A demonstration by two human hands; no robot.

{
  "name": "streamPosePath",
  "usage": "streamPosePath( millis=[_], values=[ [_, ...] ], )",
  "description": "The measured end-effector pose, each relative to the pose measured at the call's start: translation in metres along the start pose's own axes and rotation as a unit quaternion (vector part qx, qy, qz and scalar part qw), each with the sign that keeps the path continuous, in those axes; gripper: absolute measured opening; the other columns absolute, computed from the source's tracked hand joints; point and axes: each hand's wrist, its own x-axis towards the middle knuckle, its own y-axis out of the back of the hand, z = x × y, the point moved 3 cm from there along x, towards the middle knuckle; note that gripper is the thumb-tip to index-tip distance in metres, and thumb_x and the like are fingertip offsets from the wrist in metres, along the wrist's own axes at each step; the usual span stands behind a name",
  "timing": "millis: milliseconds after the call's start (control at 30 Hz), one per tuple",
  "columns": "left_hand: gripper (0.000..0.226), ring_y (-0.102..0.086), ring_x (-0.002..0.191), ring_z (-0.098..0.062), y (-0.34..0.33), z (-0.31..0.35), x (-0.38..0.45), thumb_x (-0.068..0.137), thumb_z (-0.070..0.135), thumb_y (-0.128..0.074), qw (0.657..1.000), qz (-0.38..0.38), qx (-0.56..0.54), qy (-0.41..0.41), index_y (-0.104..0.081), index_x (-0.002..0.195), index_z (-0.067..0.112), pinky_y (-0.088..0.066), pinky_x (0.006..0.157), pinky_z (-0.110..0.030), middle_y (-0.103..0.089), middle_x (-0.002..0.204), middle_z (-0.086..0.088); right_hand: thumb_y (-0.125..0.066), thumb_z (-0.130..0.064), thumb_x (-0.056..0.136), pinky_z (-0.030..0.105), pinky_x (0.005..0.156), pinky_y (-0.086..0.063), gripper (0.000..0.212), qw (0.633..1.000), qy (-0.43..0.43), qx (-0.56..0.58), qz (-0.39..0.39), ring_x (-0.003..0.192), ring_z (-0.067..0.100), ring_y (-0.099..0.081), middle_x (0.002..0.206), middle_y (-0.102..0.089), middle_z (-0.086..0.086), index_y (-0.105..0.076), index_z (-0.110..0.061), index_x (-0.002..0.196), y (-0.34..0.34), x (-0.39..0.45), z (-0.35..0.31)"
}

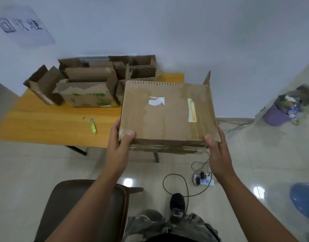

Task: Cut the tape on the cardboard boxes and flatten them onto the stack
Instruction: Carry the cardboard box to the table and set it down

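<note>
Tiled floor and a pale wall surround the wooden table [45, 123]. Above its right near corner, the left hand [120, 138] and right hand [215, 145] each grip a near corner of the taped cardboard box [166, 116]. It appears light, stiff, closed; contents hidden. Open boxes [87, 88] occupy the far edge; the cutter [93, 126] lies mid-table.

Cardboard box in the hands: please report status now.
Left hand and right hand grip the near corners of the taped cardboard box, held over the table edge. Yellow utility knife untouched on table. Nothing in the way.
</note>
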Motion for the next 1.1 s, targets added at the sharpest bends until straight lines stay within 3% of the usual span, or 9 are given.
streamPosePath(
  millis=[167, 367, 500, 600, 667, 733, 800, 900, 1100],
  values=[
    [0.042, -0.059, 0.101, 0.010, 0.005, -0.002, 0.036, 0.087, 0.034, -0.053, 0.999, 0.045, -0.008, 0.006, -0.046, 0.127, 0.043, -0.047, 0.075, -0.007, -0.062, 0.110, 0.029, -0.051, -0.049, 0.089, -0.003, 0.073, -0.041, 0.038, 0.999, 0.022, -0.008, -0.035, 0.099, -0.022, -0.056, 0.104, -0.062, -0.042, -0.035, -0.066, 0.119, -0.025, 0.060, -0.021],
    [0.064, -0.060, 0.105, 0.001, 0.016, -0.014, 0.098, 0.076, 0.051, -0.056, 0.997, 0.056, -0.042, 0.014, -0.045, 0.137, 0.032, -0.048, 0.078, -0.012, -0.061, 0.121, 0.012, -0.051, -0.042, 0.090, -0.003, 0.072, -0.041, 0.039, 0.998, 0.028, -0.023, -0.049, 0.098, -0.022, -0.056, 0.103, -0.059, -0.048, -0.037, -0.064, 0.118, -0.065, 0.111, -0.034],
    [0.066, -0.061, 0.104, 0.000, 0.026, -0.031, 0.146, 0.075, 0.050, -0.057, 0.996, 0.048, -0.062, 0.037, -0.046, 0.137, 0.029, -0.049, 0.078, -0.013, -0.060, 0.123, 0.005, -0.052, -0.047, 0.087, 0.007, 0.070, -0.048, 0.040, 0.999, 0.017, -0.043, -0.027, 0.098, -0.018, -0.058, 0.111, -0.062, -0.033, -0.038, -0.062, 0.122, -0.093, 0.140, -0.032],
    [0.058, -0.060, 0.103, 0.004, 0.042, -0.044, 0.178, 0.072, 0.050, -0.058, 0.993, 0.053, -0.086, 0.065, -0.047, 0.128, 0.043, -0.047, 0.077, -0.010, -0.060, 0.121, 0.011, -0.053, -0.051, 0.086, 0.022, 0.077, -0.049, 0.042, 0.998, 0.019, -0.065, -0.013, 0.098, -0.010, -0.061, 0.116, -0.061, -0.022, -0.041, -0.060, 0.125, -0.121, 0.164, -0.033],
    [0.057, -0.060, 0.103, 0.003, 0.056, -0.053, 0.199, 0.072, 0.048, -0.057, 0.991, 0.064, -0.093, 0.073, -0.047, 0.128, 0.042, -0.048, 0.077, -0.011, -0.062, 0.115, 0.018, -0.053, -0.057, 0.081, 0.029, 0.080, -0.049, 0.052, 0.997, 0.026, -0.068, -0.012, 0.101, -0.003, -0.062, 0.116, -0.063, -0.019, -0.043, -0.053, 0.132, -0.144, 0.180, -0.036],
    [0.057, -0.059, 0.103, 0.002, 0.071, -0.058, 0.220, 0.073, 0.047, -0.056, 0.990, 0.082, -0.086, 0.069, -0.047, 0.129, 0.039, -0.048, 0.077, -0.012, -0.062, 0.110, 0.025, -0.051, -0.062, 0.077, 0.025, 0.078, -0.047, 0.061, 0.995, 0.054, -0.081, -0.016, 0.101, -0.010, -0.059, 0.113, -0.061, -0.032, -0.041, -0.048, 0.136, -0.168, 0.193, -0.042],
    [0.056, -0.059, 0.104, 0.000, 0.085, -0.058, 0.236, 0.074, 0.047, -0.055, 0.989, 0.108, -0.082, 0.065, -0.047, 0.129, 0.037, -0.049, 0.078, -0.015, -0.061, 0.115, 0.019, -0.050, -0.060, 0.078, 0.015, 0.075, -0.044, 0.060, 0.994, 0.077, -0.078, -0.025, 0.100, -0.018, -0.055, 0.110, -0.056, -0.044, -0.040, -0.048, 0.136, -0.190, 0.204, -0.049],
    [0.055, -0.060, 0.106, -0.005, 0.105, -0.054, 0.250, 0.075, 0.050, -0.057, 0.983, 0.151, -0.083, 0.062, -0.049, 0.128, 0.036, -0.051, 0.079, -0.019, -0.059, 0.122, 0.005, -0.051, -0.058, 0.078, 0.012, 0.075, -0.045, 0.054, 0.993, 0.091, -0.071, -0.037, 0.103, -0.016, -0.056, 0.114, -0.056, -0.043, -0.041, -0.058, 0.131, -0.217, 0.215, -0.055],
    [0.055, -0.059, 0.112, -0.003, 0.143, -0.046, 0.256, 0.079, 0.056, -0.060, 0.983, 0.174, -0.042, 0.046, -0.045, 0.129, 0.041, -0.051, 0.084, -0.017, -0.060, 0.121, 0.019, -0.053, -0.054, 0.082, 0.005, 0.073, -0.048, 0.053, 0.987, 0.105, -0.050, -0.114, 0.109, -0.013, -0.055, 0.120, -0.053, -0.042, -0.035, -0.068, 0.130, -0.262, 0.240, -0.059]
  ],
)
